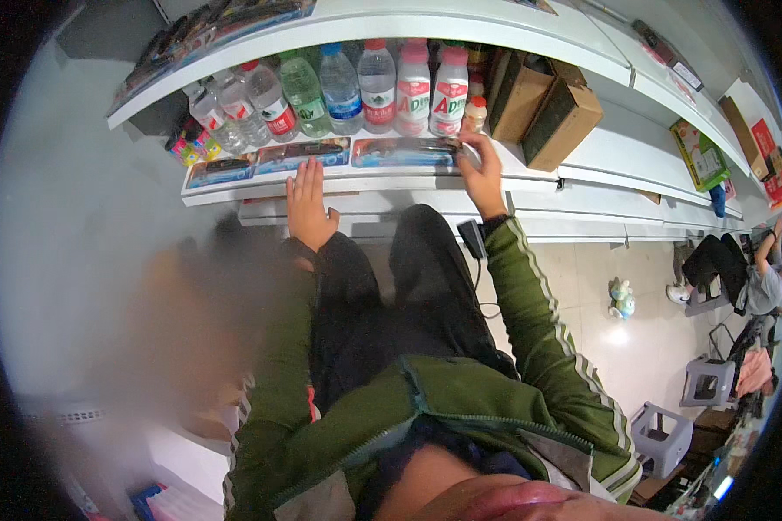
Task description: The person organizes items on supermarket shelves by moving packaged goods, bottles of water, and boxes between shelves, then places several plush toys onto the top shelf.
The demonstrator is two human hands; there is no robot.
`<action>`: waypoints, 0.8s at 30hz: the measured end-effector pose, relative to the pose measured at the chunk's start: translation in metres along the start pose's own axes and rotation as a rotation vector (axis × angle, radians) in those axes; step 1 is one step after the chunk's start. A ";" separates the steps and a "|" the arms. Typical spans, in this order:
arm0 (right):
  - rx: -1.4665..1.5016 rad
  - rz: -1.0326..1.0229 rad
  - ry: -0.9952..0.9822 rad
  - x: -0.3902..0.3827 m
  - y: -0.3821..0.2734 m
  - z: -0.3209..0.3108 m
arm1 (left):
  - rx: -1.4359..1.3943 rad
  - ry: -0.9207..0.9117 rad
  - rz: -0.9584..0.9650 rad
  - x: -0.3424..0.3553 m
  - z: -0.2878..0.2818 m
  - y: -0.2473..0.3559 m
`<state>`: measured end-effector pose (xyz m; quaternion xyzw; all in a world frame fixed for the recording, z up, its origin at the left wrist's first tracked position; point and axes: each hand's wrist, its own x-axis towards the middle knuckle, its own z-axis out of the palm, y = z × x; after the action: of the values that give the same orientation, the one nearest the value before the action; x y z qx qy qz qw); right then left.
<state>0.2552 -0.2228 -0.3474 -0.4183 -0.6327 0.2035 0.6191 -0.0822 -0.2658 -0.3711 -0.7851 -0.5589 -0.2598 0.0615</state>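
Note:
Three flat blister packs with blue cards and dark long items inside lie in a row along the front of a white shelf [530, 181]. My right hand [480, 174] pinches the right end of the right pack [400, 152] between thumb and fingers. My left hand [312, 208] lies flat with its fingers stretched, the tips at the front edge of the middle pack [302, 153]. Farther left is the third pack [222, 170], apart from both hands. The kind of item inside the packs is too small to tell.
Behind the packs stand several water bottles [339, 87], two white bottles with pink caps [414, 87] and brown cardboard boxes [565, 113]. Another shelf [460, 30] overhangs them. A black adapter [472, 239] hangs by my right wrist. Stools [660, 434] and people are at right.

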 end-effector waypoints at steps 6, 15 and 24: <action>-0.467 -0.109 0.695 -0.013 -0.040 -0.073 | 0.012 0.222 -0.071 -0.003 0.021 0.006; -0.492 0.069 0.459 0.011 -0.005 -0.113 | 0.065 0.375 -0.087 0.003 0.065 -0.007; -0.636 0.251 0.564 -0.005 0.004 -0.152 | 0.098 0.456 -0.091 0.002 0.066 -0.007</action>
<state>0.4008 -0.2640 -0.3311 -0.7008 -0.4144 -0.0497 0.5785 -0.0661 -0.2357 -0.4276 -0.6761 -0.5775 -0.4054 0.2122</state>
